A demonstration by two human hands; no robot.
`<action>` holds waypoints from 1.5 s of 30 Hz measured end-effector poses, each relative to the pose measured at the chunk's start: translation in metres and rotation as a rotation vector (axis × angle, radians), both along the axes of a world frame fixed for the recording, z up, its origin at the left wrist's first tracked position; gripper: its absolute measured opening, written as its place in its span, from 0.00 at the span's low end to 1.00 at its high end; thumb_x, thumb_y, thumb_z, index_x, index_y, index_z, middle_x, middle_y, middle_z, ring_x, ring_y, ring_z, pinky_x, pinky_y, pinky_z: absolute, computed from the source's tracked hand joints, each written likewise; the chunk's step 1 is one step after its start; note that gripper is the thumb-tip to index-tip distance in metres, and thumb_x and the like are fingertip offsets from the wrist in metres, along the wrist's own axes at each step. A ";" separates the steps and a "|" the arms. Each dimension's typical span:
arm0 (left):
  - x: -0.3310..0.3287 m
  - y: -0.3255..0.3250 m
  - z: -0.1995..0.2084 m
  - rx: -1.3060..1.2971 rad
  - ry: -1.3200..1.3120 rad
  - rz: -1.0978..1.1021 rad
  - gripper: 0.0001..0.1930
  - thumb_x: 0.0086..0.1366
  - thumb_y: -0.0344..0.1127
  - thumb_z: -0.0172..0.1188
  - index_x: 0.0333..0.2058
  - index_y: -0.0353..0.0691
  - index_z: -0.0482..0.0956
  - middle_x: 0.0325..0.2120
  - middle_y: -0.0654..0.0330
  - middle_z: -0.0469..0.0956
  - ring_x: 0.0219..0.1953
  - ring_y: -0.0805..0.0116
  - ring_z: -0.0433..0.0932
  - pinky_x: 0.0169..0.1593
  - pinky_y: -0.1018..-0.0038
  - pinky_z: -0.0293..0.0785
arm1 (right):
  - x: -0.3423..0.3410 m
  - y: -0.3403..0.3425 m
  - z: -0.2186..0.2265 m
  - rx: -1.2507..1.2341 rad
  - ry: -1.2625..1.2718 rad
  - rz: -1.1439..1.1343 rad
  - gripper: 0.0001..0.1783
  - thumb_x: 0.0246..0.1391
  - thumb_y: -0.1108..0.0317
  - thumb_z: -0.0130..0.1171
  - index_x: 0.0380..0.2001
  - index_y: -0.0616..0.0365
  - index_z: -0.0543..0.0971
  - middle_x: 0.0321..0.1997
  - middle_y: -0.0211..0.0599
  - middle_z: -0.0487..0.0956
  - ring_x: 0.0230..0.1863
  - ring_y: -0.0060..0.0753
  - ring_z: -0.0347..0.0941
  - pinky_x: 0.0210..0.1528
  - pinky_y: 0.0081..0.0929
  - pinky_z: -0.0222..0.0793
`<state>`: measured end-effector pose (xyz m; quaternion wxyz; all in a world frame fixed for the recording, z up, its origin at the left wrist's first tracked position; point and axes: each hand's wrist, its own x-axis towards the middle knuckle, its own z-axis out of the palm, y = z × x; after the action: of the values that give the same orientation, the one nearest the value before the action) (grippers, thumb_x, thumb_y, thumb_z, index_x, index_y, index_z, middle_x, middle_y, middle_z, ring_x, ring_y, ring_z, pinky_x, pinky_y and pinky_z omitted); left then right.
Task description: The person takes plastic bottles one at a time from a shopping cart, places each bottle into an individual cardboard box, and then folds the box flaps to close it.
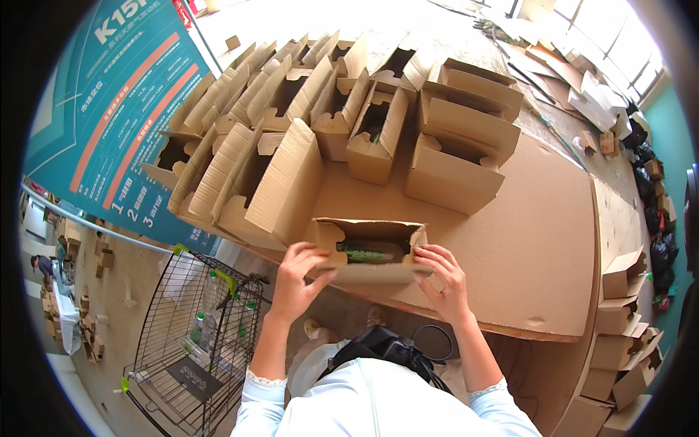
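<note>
An open cardboard box (pixel 373 274) stands at the near edge of the cardboard-covered table (pixel 542 240), right in front of me. Inside it lies what looks like a clear plastic bottle with a green label (pixel 366 253), partly hidden by the box walls. My left hand (pixel 297 280) grips the left end of this box, fingers on its side flap and thumb along the near wall. At the opposite end my right hand (pixel 444 280) holds it in the same way. Beyond stand several open boxes (pixel 291 182) in rows; one of them (pixel 371 156) shows something green inside.
A black wire cart (pixel 193 320) holding several clear bottles (pixel 211 291) stands at the lower left. Behind it rises a teal banner (pixel 116 109). More open boxes (pixel 619 317) are stacked at the right, near dark bags (pixel 661 251). Another person (pixel 44 266) is far off left.
</note>
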<state>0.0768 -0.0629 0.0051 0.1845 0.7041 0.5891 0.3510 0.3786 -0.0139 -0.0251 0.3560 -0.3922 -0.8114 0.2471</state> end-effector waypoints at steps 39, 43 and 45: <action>0.026 0.051 -0.011 -0.086 0.689 -0.231 0.63 0.37 0.58 0.75 0.70 0.54 0.47 0.58 0.45 0.61 0.62 0.45 0.58 0.68 0.42 0.45 | -0.023 0.009 0.002 0.008 -0.396 0.009 0.52 0.43 0.59 0.71 0.67 0.64 0.55 0.73 0.47 0.52 0.75 0.47 0.44 0.74 0.39 0.46; 0.027 0.052 -0.013 -0.086 0.690 -0.228 0.63 0.37 0.58 0.76 0.70 0.54 0.47 0.57 0.46 0.61 0.61 0.46 0.59 0.68 0.43 0.45 | -0.023 0.008 0.001 0.014 -0.405 0.003 0.53 0.43 0.60 0.71 0.68 0.63 0.54 0.73 0.46 0.52 0.75 0.46 0.44 0.74 0.38 0.47; 0.026 0.051 -0.012 -0.088 0.696 -0.223 0.63 0.37 0.58 0.76 0.70 0.54 0.47 0.57 0.46 0.61 0.61 0.46 0.59 0.68 0.43 0.45 | -0.024 0.008 0.001 0.012 -0.400 0.005 0.53 0.43 0.60 0.71 0.68 0.63 0.54 0.73 0.46 0.52 0.75 0.46 0.43 0.74 0.38 0.47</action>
<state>0.1028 -0.0118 -0.0070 0.0404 0.8327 0.5506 0.0426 0.3545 -0.0061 -0.0241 0.1897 -0.4293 -0.8684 0.1602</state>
